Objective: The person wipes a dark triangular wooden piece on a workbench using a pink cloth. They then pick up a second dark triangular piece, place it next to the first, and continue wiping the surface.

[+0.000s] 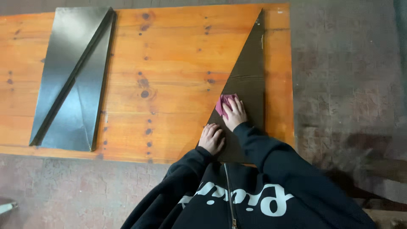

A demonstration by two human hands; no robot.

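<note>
A dark triangular panel (pixel 248 72) lies flat on the right part of an orange wooden table (pixel 169 63), its tip pointing away from me. My right hand (pixel 234 113) presses a small maroon cloth (pixel 223 101) onto the panel's left slanted edge. Beside it, my left hand (pixel 211 138) rests with curled fingers on the panel's near left corner, where the panel meets the wood. Both arms are in black sleeves.
Two more dark triangular panels (pixel 72 80) lie side by side on the left of the table, forming a slanted four-sided shape. A grey brick floor (pixel 347 76) surrounds the table. Wooden planks (pixel 388 199) sit at the lower right.
</note>
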